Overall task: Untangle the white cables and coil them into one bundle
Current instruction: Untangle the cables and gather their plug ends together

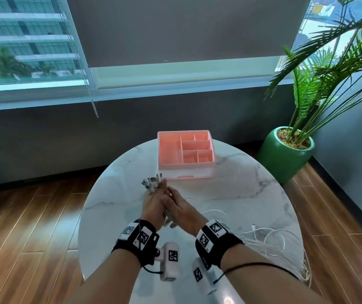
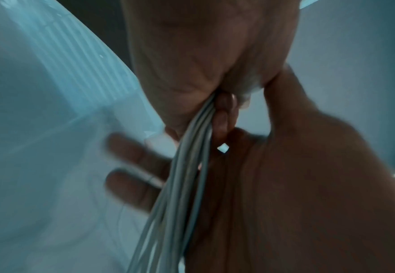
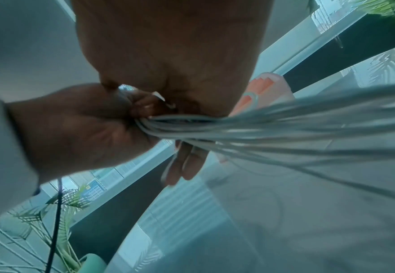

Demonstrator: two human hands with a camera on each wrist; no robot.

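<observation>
Over the round marble table [image 1: 241, 185] my two hands meet around a bundle of white cables [image 2: 187, 175]. My left hand [image 1: 156, 193] grips the bundle in a fist just below the plug ends [image 1: 151, 182], which stick up above it. The right hand [image 1: 172, 201] lies against the left, and its fingers [image 2: 131, 153] curl round the same strands lower down. In the right wrist view the cables [image 3: 273, 129] fan out of the left fist [image 3: 75, 129] toward the right. Their loose lengths [image 1: 272, 240] lie looped on the table under my right forearm and hang over its right edge.
A pink compartment organizer [image 1: 185, 166] stands at the table's far side, just beyond my hands. A green potted palm [image 1: 285, 156] sits on the wooden floor to the right. A window and a grey wall lie behind the table.
</observation>
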